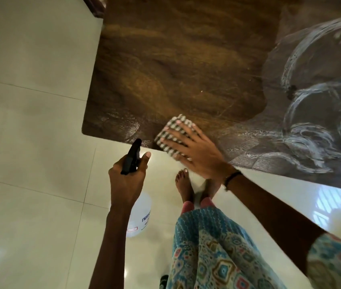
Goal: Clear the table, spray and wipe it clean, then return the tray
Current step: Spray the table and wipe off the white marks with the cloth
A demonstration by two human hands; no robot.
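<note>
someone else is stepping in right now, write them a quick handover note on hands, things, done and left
Left hand: grips the black trigger head of the spray bottle, held off the table's near edge, over the floor.
Right hand: fingers spread flat, pressing the checked cloth on the wooden table near its near left corner.
Done: no items on the visible tabletop; it has been sprayed, and white foamy smears curl across the right side.
Left: wipe off the smears and the rest of the surface, then return the tray, which is not in view.
</note>
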